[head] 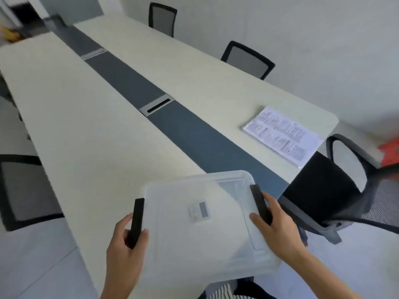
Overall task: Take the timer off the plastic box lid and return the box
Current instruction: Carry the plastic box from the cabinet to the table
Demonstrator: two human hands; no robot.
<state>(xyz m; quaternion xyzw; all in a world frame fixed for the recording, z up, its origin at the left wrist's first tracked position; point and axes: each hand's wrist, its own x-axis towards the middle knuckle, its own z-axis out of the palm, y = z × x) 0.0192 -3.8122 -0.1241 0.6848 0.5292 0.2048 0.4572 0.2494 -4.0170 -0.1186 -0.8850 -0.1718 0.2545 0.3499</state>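
Note:
A translucent plastic box (183,238) with its lid on hangs over the near end of the table, held between both my hands. My left hand (123,247) grips the black latch handle (136,221) on its left side. Wrapped around the black latch handle (259,201) on the right side is my right hand (278,229). A small grey and white label (199,209) shows on the lid. No timer is in view. The picture is blurred by motion.
The long cream table (86,130) has a dark grey strip (194,134) down its middle with cable slots. A plastic-wrapped printed sheet (282,137) lies near its right corner. Black mesh chairs (328,190) stand at the right, far side and left.

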